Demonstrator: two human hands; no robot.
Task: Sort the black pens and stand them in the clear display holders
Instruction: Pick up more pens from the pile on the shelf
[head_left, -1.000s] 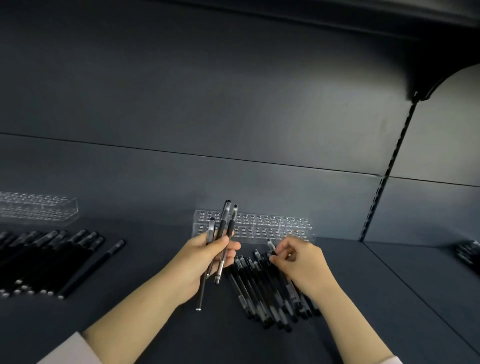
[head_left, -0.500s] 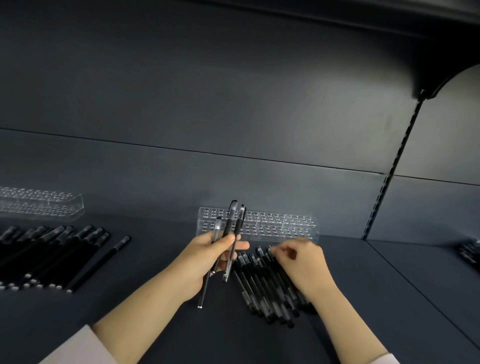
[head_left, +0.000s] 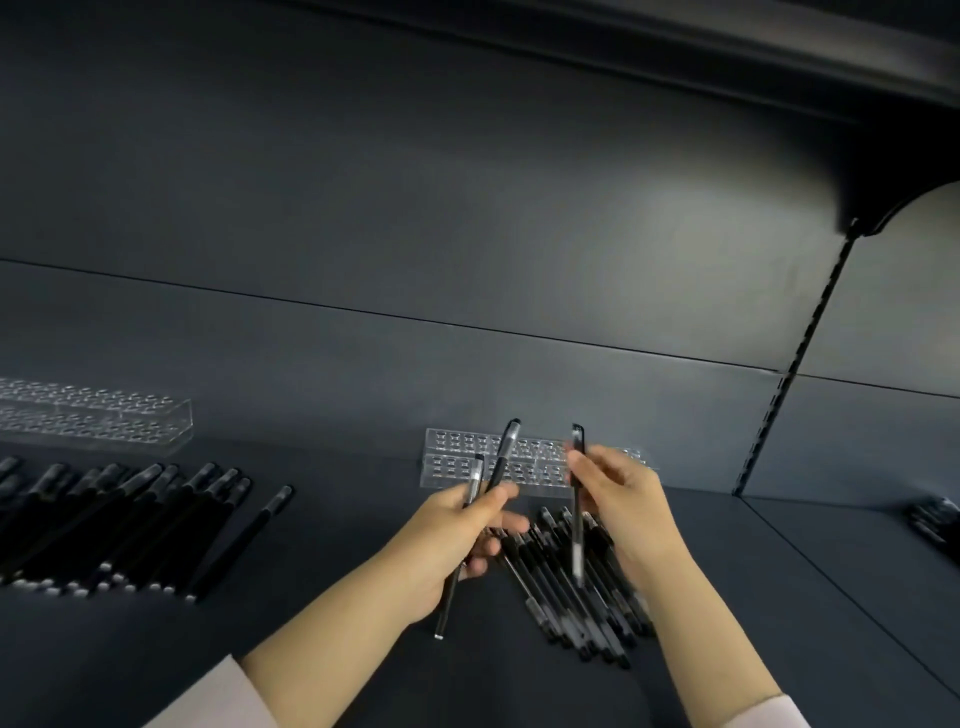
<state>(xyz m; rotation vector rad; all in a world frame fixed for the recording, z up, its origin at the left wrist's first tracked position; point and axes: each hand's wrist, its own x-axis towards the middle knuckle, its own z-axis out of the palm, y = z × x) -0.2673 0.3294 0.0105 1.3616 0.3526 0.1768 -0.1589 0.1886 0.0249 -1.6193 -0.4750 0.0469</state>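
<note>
My left hand (head_left: 447, 540) grips two black pens (head_left: 501, 460) that point up and away, just in front of a clear display holder (head_left: 524, 467) with rows of holes. My right hand (head_left: 623, 509) pinches one black pen (head_left: 577, 499), held nearly upright above a pile of black pens (head_left: 571, 592) lying on the dark shelf. The holder's right end is hidden behind my right hand. No pen stands in this holder.
A second clear holder (head_left: 93, 421) stands at the far left, with a row of matte black pens (head_left: 119, 525) laid out in front of it. More dark items (head_left: 935, 519) lie at the right edge. A slotted upright (head_left: 800, 358) divides the back wall.
My right hand has lifted off the pile with one pen and raised it upright. My left hand now holds two pens instead of three.
</note>
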